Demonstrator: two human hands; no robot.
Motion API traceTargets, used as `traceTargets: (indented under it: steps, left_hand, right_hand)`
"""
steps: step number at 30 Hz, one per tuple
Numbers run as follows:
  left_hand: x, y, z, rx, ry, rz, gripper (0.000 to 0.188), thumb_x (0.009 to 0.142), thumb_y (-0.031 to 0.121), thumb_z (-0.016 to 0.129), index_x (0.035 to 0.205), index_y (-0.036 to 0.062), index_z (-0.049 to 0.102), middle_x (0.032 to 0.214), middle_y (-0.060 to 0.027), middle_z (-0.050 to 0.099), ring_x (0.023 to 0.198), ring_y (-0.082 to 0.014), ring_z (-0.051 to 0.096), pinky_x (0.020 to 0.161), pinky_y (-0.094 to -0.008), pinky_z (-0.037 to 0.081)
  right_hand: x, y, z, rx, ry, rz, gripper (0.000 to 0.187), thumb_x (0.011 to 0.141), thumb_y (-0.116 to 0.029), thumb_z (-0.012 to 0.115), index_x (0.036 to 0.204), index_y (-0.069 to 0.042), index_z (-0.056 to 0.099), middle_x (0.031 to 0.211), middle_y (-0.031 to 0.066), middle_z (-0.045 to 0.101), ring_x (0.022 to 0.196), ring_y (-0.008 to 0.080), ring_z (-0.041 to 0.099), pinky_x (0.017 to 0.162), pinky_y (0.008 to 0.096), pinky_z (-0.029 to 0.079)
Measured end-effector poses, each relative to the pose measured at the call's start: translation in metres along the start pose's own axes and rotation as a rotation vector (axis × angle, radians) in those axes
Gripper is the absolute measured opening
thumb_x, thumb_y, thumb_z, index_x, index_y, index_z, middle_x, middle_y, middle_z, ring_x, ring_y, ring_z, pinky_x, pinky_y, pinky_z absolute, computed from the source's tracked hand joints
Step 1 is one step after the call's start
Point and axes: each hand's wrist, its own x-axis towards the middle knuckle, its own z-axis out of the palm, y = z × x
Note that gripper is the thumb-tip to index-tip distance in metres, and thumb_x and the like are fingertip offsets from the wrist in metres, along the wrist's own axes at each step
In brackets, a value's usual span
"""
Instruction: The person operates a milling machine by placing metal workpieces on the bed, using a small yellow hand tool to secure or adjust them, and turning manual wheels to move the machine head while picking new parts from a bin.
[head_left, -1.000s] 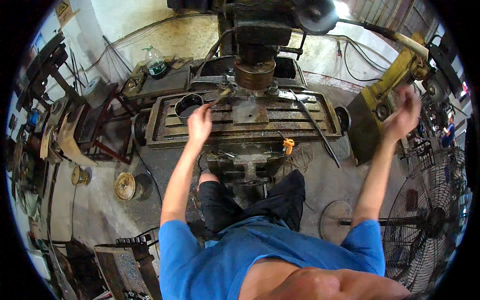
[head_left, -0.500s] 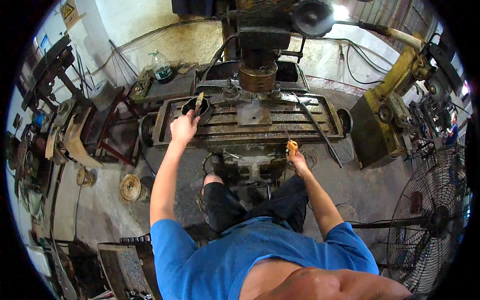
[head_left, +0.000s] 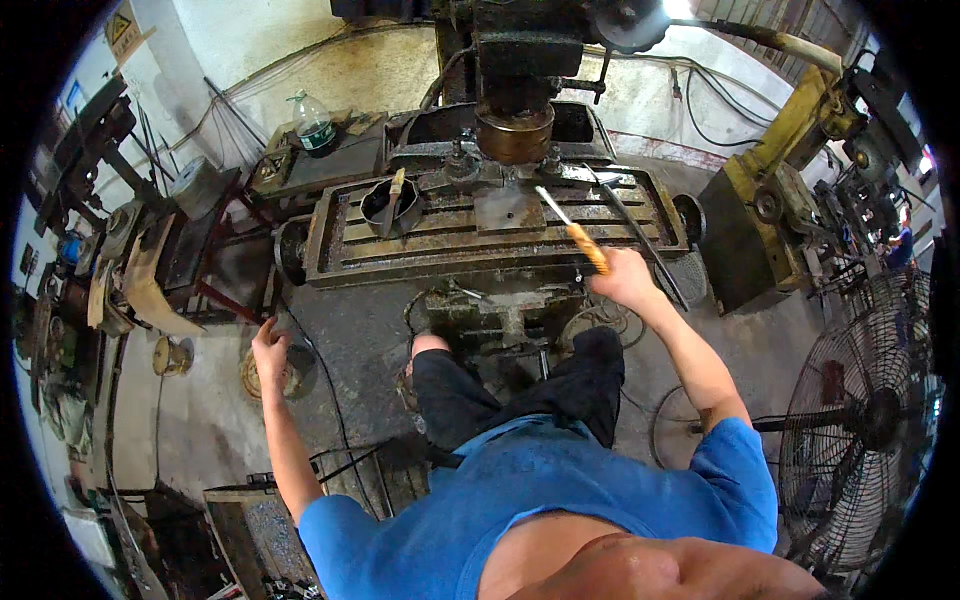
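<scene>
In my right hand (head_left: 625, 278) is a hand tool (head_left: 584, 243) with a yellow-orange handle and a straight silver shaft. The shaft points up and left over the front of the machine table (head_left: 380, 255), toward a flat metal block (head_left: 510, 208). My left hand (head_left: 268, 355) hangs low at the left, fingers apart and holding nothing, in front of a round pale container (head_left: 292, 378) on the floor. A brush (head_left: 396, 188) with a pale handle leans in a dark pot (head_left: 408, 215) on the table's left part, away from both hands.
The machine's round spindle head (head_left: 515, 135) hangs above the block. A long bar (head_left: 640, 235) slants over the table's right front edge. A large fan (head_left: 850, 430) stands at right, a yellow machine (head_left: 745, 230) beyond it. A clear bottle (head_left: 314, 125) stands back left.
My left hand has let go of the brush, left in the pot, and dropped down and left. My right hand has risen, its tool now angled over the table.
</scene>
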Motion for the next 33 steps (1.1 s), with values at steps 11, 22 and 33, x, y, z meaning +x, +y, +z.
traceTargets:
  steps: [11,22,33]
  left_hand:
    - [-0.056,-0.055,-0.090,0.175,0.124,-0.087,0.037,0.075,0.005,0.058,0.110,-0.0055,0.053,0.081,-0.0138,0.062,0.072,-0.0161,0.059,0.065,-0.0287,0.046]
    - [-0.160,0.012,0.064,-0.742,-0.293,-0.305,0.047,0.075,0.002,0.054,0.121,-0.0015,0.044,0.093,-0.0143,0.062,0.086,-0.0186,0.060,0.073,-0.0282,0.048]
    - [-0.296,-0.005,-0.145,-0.156,0.681,-0.322,0.032,0.074,0.006,0.058,0.107,0.0049,0.059,0.076,-0.0036,0.062,0.064,-0.0091,0.052,0.058,-0.0237,0.043]
  right_hand:
    - [0.110,-0.051,0.026,-0.242,-0.072,0.173,0.035,0.068,-0.028,0.050,0.088,-0.002,0.064,0.090,0.0197,0.063,0.088,0.0341,0.060,0.078,0.0392,0.048]
    - [-0.061,-0.195,0.072,-0.071,-0.606,-0.608,0.024,0.054,-0.023,0.057,0.063,0.000,0.058,0.061,0.0240,0.055,0.062,0.0412,0.055,0.061,0.0451,0.046]
    - [-0.073,-0.263,0.098,0.114,-0.767,-0.869,0.023,0.053,-0.022,0.056,0.061,0.000,0.051,0.057,0.0223,0.050,0.057,0.0398,0.052,0.051,0.0438,0.041]
